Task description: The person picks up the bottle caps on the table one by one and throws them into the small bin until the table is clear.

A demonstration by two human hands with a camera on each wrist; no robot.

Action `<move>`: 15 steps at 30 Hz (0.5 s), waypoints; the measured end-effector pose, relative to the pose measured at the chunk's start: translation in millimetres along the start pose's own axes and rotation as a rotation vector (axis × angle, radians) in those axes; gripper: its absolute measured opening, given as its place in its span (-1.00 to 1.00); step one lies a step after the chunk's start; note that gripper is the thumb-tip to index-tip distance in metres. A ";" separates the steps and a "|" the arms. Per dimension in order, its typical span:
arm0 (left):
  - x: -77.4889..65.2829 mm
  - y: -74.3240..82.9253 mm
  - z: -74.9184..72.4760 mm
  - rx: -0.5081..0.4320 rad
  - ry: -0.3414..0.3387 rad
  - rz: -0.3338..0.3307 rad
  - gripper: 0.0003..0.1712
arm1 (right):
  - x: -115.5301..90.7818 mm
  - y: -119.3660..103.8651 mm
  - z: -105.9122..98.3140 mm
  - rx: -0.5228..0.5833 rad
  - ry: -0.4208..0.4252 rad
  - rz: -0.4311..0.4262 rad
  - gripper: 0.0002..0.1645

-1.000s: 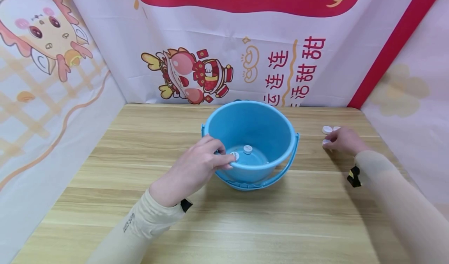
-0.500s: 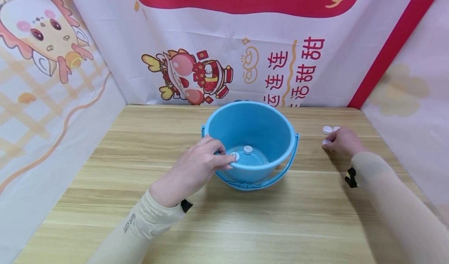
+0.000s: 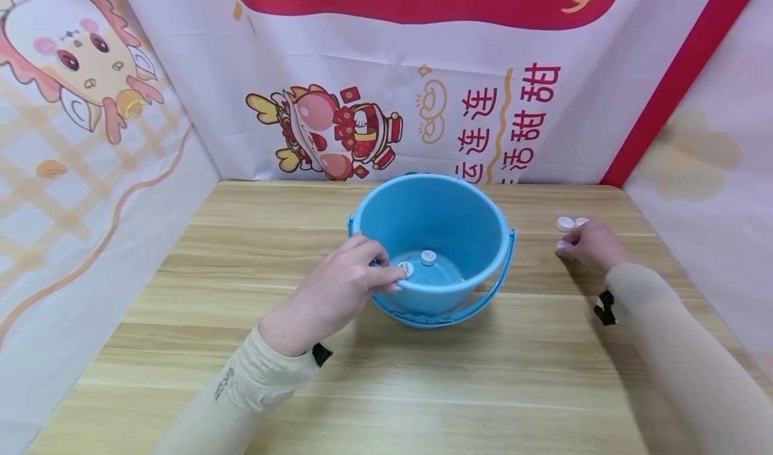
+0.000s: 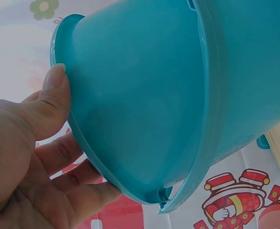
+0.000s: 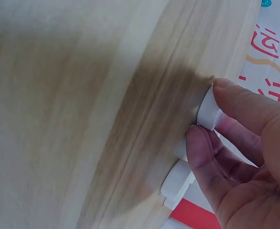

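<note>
Clasping the blue bucket (image 3: 429, 207) by its near-left rim with the left hand (image 3: 347, 274), with fingers hooked over the edge and thumb pressed against it, probably to prevent sliding or tipping. Standing upright around mid-worktop (image 3: 423, 394), with handle (image 3: 425, 320) dropped to the near side, so leaving the mouth unobstructed. Containing at least two white caps (image 3: 428, 258), loose on the bottom. Over to the right, pinching a single white cap (image 5: 209, 110) with the right hand (image 3: 596, 245), thumb and fingers closed only to its width; gripped by the sides, presumably for want of other purchase on so flat a disc. Cannot tell whether lifted clear. Just beyond, two more caps (image 3: 565, 225), close together, perhaps grouped for easy reach.
</note>
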State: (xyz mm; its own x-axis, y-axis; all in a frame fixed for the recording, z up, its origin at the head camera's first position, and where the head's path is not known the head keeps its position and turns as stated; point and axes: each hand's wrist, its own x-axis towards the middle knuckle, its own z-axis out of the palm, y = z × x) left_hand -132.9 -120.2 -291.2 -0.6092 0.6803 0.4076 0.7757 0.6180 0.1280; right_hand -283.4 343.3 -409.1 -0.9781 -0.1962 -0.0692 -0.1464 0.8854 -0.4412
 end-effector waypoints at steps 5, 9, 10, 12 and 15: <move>0.9 0.0 -0.3 0.001 -0.008 -0.006 -0.62 | -0.7 -1.0 0.8 -0.001 -0.006 0.015 -0.71; 0.5 -0.6 -0.4 -0.001 -0.005 -0.002 -0.61 | -1.3 -2.4 1.8 0.008 -0.018 0.040 -0.67; 0.5 -0.7 -0.4 0.001 -0.004 0.001 -0.61 | -1.7 -3.0 1.5 0.009 -0.026 0.048 -0.65; 0.6 -0.9 -0.5 0.005 -0.003 0.006 -0.62 | -2.4 -4.7 0.7 0.012 -0.036 0.055 -0.64; 0.3 -1.0 -0.7 0.008 0.000 0.009 -0.62 | -3.6 -10.9 -3.1 0.035 -0.053 0.072 -0.57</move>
State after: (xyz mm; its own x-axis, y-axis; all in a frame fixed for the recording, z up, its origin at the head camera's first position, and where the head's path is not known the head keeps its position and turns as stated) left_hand -133.8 -120.9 -290.6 -0.6025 0.6857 0.4085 0.7796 0.6152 0.1171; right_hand -278.8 335.7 -401.3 -0.9766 -0.1554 -0.1490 -0.0698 0.8831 -0.4639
